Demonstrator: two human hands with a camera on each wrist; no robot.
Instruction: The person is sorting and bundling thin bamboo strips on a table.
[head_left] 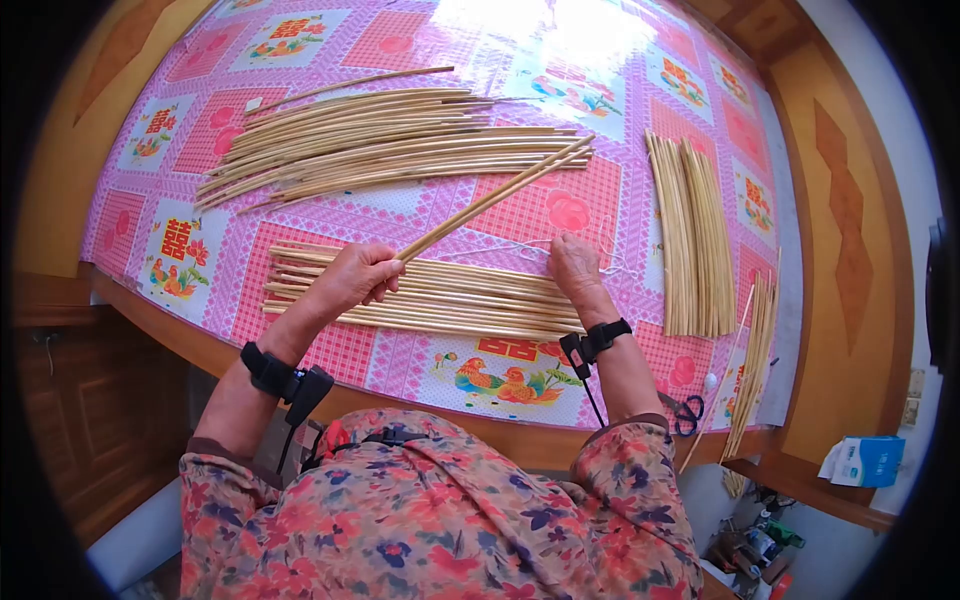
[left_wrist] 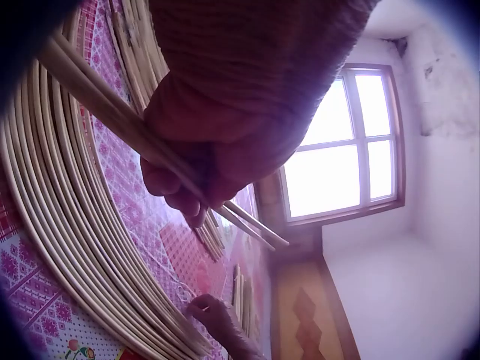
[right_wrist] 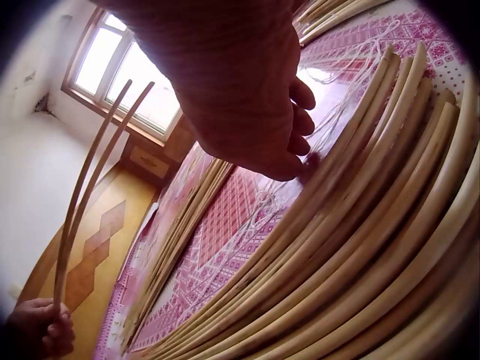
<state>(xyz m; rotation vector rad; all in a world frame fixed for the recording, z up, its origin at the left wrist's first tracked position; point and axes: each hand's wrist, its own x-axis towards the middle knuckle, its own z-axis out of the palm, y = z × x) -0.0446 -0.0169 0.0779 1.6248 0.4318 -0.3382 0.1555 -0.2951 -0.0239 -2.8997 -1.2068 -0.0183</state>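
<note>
In the head view the left hand (head_left: 357, 277) grips the near ends of two thin sticks (head_left: 480, 205), which slant up and to the right. A row of sticks (head_left: 450, 295) lies below both hands on the patterned cloth. The right hand (head_left: 577, 268) is over the right part of that row, beside a white string (head_left: 500, 247). In the right wrist view the fingers of the right hand (right_wrist: 259, 120) are bent close to the string (right_wrist: 330, 127); whether they pinch it cannot be made out. The left wrist view shows the left hand's fingers (left_wrist: 180, 195) curled round the sticks.
A large loose pile of sticks (head_left: 380, 135) lies at the back left. To the right are a flat bundle (head_left: 690, 240) and a thinner bundle (head_left: 752, 360). Dark-handled scissors (head_left: 688, 415) lie near the front edge. A blue and white packet (head_left: 868, 461) is at the far right.
</note>
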